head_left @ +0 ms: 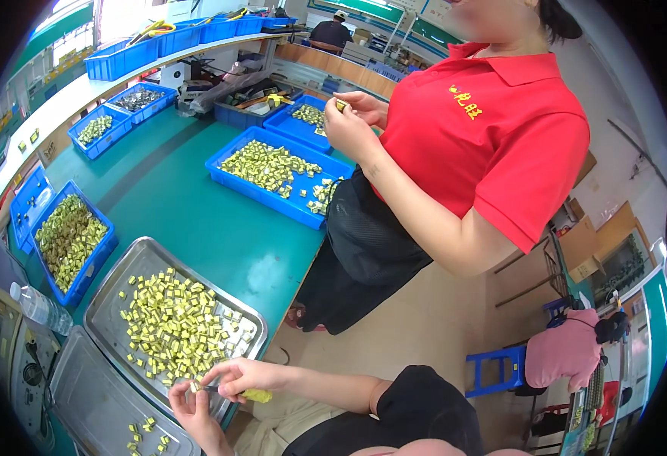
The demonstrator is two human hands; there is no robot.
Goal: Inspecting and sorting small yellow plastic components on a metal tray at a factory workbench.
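Over the near edge of a metal tray (142, 245), my left hand (194, 414) pinches a small yellow-wrapped part (194, 387). My right hand (244, 376) is closed round a hand tool with a yellow handle (257, 395). Its thin metal tip reaches to the part in my left fingers; the exact kind of tool cannot be made out. Heaped in the tray are many small yellow block-like parts (170, 323), some with pale sides showing. A second metal tray (90, 387), nearer to me, carries several more of these parts (147, 433).
A blue bin (108, 247) of similar parts and a clear bottle (41, 308) stand at the left. More blue trays (265, 199) sit farther along the green table (166, 197). A co-worker in a red shirt (493, 137) stands right of the table, holding a small part.
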